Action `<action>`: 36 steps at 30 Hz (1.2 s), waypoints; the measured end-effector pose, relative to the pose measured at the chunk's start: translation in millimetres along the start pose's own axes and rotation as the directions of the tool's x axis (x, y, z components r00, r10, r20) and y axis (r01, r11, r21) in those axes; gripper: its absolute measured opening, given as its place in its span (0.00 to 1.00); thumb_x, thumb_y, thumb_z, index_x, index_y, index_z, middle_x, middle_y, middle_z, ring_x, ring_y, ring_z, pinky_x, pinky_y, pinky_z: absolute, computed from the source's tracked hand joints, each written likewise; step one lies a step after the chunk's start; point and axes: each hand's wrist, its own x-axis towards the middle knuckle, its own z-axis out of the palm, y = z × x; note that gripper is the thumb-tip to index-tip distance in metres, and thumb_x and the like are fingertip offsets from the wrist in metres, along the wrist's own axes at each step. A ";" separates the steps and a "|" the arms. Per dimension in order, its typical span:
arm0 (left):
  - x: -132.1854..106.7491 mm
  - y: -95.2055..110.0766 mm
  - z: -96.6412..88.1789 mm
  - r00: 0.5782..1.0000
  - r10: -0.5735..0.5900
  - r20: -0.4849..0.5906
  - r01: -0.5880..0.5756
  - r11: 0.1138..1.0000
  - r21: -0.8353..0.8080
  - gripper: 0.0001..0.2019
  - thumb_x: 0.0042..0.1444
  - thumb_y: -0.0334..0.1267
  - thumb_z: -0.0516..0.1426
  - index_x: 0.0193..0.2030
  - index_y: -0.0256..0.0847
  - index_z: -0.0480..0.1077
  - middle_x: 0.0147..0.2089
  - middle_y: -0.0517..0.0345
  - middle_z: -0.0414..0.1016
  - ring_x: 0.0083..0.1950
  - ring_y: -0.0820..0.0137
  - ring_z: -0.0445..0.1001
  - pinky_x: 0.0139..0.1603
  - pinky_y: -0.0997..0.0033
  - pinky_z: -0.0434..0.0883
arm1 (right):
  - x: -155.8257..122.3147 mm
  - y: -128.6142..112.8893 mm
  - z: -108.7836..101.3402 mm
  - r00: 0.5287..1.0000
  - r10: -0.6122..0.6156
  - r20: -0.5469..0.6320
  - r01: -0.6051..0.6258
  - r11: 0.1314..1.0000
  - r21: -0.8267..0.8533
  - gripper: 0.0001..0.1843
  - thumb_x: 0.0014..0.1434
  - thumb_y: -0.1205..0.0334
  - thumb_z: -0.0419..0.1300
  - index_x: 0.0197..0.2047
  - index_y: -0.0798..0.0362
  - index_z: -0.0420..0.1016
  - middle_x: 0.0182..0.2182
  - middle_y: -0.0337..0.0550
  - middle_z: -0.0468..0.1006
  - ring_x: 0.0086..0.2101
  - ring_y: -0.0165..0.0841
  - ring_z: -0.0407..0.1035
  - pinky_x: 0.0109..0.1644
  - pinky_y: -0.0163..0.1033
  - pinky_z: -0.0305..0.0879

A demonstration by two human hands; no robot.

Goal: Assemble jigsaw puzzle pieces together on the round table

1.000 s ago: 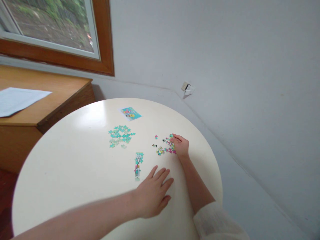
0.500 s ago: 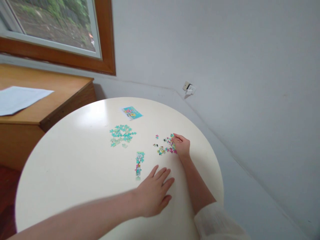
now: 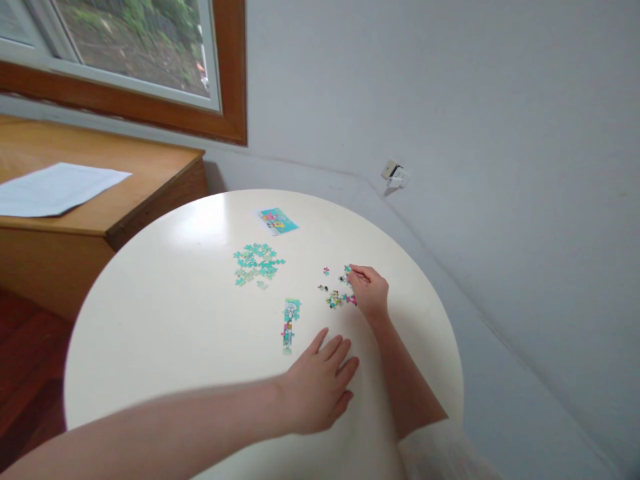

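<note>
My left hand (image 3: 323, 383) lies palm down on the table with its fingers spread. Just beyond it is a narrow joined strip of jigsaw pieces (image 3: 289, 327) showing a cartoon figure. My right hand (image 3: 369, 292) is closed in a pinch at the loose colourful pile (image 3: 335, 299), with a small teal puzzle piece (image 3: 347, 269) at its fingertips. The hand hides part of that pile. A pink piece (image 3: 327, 271) and a dark-marked piece (image 3: 323, 288) lie a little left of it. Farther left spreads a group of teal and pale green pieces (image 3: 257, 261).
A picture card (image 3: 279, 221) lies near the far edge of the round white table (image 3: 150, 333). Left of the table stands a wooden cabinet (image 3: 165, 183) with white paper (image 3: 65, 190) on top. A socket with a plug (image 3: 397, 175) is on the wall behind.
The view has swung slightly left, shifting everything rightward. My right hand has moved a little left over the pile, the teal piece moving with its fingertips. My left hand stays flat.
</note>
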 end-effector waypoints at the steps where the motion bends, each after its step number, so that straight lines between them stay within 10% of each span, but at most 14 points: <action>1: -0.3 1.5 0.0 1.000 -0.003 -0.003 0.003 1.000 0.025 0.24 0.63 0.45 0.42 0.60 0.33 0.59 0.63 0.40 0.60 0.63 0.54 0.58 0.63 0.49 0.50 | -2.1 -5.3 2.4 1.000 -0.014 0.022 0.013 1.000 0.015 0.16 0.47 0.52 0.60 0.33 0.55 0.78 0.33 0.49 0.79 0.31 0.34 0.75 0.39 0.40 0.73; 19: -14.3 30.7 2.5 0.976 -0.214 -0.050 0.218 0.911 0.351 0.22 0.58 0.45 0.52 0.56 0.39 0.67 0.58 0.35 0.66 0.57 0.47 0.66 0.54 0.39 0.58 | -21.7 -47.9 18.5 0.852 0.245 0.464 -0.367 0.910 0.194 0.17 0.37 0.52 0.68 0.26 0.57 0.75 0.16 0.37 0.72 0.16 0.24 0.61 0.20 0.33 0.60; 36: -12.0 40.9 -37.1 0.766 -0.548 0.336 0.477 0.835 0.274 0.28 0.57 0.56 0.49 0.63 0.55 0.52 0.62 0.33 0.59 0.62 0.43 0.57 0.56 0.34 0.54 | -38.1 -69.3 20.4 0.527 0.244 0.814 -0.396 0.918 -0.019 0.12 0.38 0.57 0.66 0.23 0.57 0.72 0.14 0.36 0.72 0.14 0.21 0.56 0.18 0.30 0.52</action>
